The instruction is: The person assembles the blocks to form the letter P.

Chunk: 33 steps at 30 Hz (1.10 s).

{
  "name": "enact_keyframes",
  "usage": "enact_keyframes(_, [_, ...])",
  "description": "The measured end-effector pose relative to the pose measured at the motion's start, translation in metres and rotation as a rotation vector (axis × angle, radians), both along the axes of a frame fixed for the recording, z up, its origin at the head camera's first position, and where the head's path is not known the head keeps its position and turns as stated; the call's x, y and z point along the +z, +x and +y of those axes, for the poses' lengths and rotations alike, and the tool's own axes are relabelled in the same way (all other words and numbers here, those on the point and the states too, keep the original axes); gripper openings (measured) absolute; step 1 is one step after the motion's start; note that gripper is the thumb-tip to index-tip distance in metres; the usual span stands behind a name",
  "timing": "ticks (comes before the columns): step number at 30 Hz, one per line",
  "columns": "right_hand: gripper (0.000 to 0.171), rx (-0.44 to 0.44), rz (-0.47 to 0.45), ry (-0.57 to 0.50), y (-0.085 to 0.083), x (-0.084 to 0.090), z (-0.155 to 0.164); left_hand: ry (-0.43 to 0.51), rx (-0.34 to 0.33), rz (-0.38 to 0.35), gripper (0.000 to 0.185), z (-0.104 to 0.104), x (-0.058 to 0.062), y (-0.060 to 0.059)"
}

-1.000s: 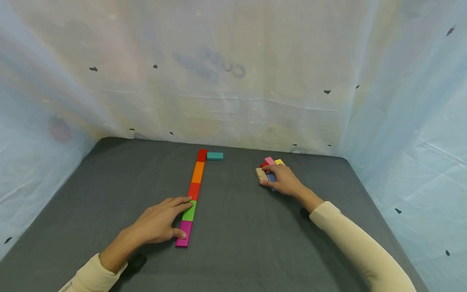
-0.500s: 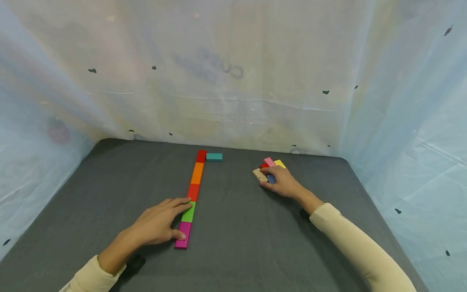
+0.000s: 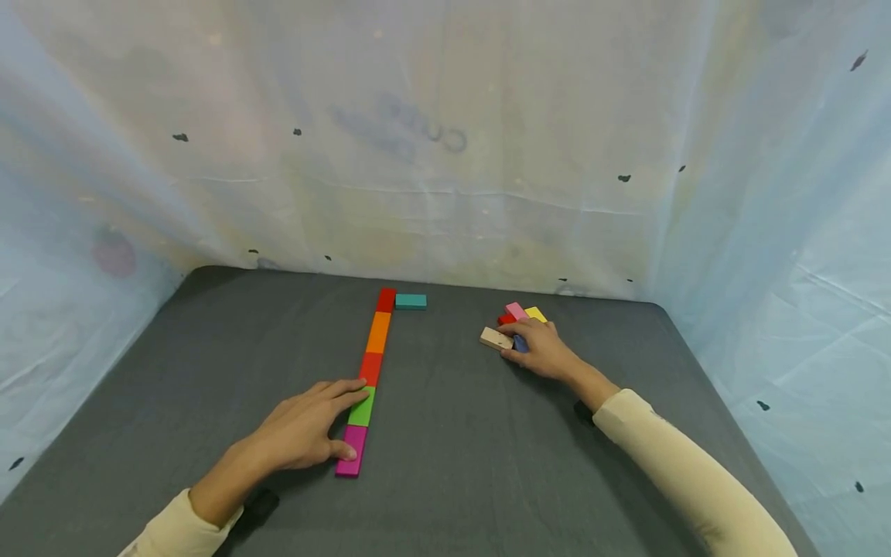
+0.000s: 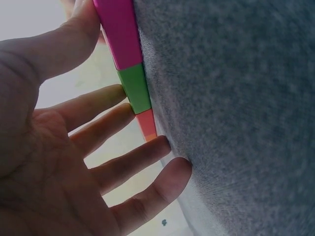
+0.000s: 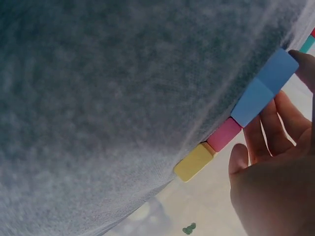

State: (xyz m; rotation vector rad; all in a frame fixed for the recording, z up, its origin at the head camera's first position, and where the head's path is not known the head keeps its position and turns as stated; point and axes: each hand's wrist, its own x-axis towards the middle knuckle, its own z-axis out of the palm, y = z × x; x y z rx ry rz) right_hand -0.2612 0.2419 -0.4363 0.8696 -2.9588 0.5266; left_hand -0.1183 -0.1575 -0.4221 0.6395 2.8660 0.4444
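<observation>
A straight row of flat blocks lies on the dark grey mat (image 3: 445, 464): magenta (image 3: 350, 450), green (image 3: 362, 408), red (image 3: 370, 367), orange (image 3: 379, 331) and a far red one (image 3: 386, 299). My left hand (image 3: 334, 418) rests open against the row's near end. Its thumb touches the magenta block (image 4: 118, 29) and its straight fingers lie beside the green block (image 4: 135, 88). My right hand (image 3: 524, 337) sits on a small pile and pinches a blue block (image 5: 266, 86). A pink block (image 5: 224, 134) and a yellow block (image 5: 194, 162) lie just behind it. A tan block (image 3: 496, 338) lies at the pile's left.
A teal block (image 3: 411, 302) lies beside the row's far end. A small red block (image 3: 506, 318) sits in the pile. Pale plastic sheeting (image 3: 445, 155) walls the mat at the back and on both sides.
The tan block has slid a little to the left, away from the pile, as my right hand shifted over the blue block. My left hand has stayed on the row.
</observation>
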Motion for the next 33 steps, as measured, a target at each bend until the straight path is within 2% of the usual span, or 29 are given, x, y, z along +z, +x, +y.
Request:
enact_keyframes(12, [0.041, -0.035, -0.019, 0.012, -0.0041, -0.001, -0.0035, 0.01, 0.003, 0.004, 0.085, -0.0019, 0.0003, -0.0002])
enact_keyframes(33, [0.035, -0.042, 0.036, -0.135, -0.0057, 0.0002, 0.0021, 0.026, -0.013, 0.018, 0.084, -0.0033, 0.0, -0.0005])
